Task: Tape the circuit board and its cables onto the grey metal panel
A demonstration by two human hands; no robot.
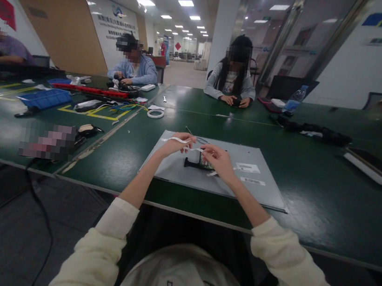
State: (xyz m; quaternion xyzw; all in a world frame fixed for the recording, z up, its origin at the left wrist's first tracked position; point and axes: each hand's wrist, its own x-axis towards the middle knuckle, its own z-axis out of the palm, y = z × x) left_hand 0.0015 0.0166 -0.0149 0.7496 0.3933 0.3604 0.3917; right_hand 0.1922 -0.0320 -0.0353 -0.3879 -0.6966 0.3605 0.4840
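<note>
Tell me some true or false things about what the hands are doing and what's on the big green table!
1. Both hands hold a thin white strip over a grey flat panel. True.
2. The left hand rests on the blue tray. False: it pinches the strip above the panel; the tray lies far off to the left.
3. A water bottle stands on the far side of the table. True.
4. The right hand is flat on the floor. False: it is raised over the panel, fingers on the strip.
</note>
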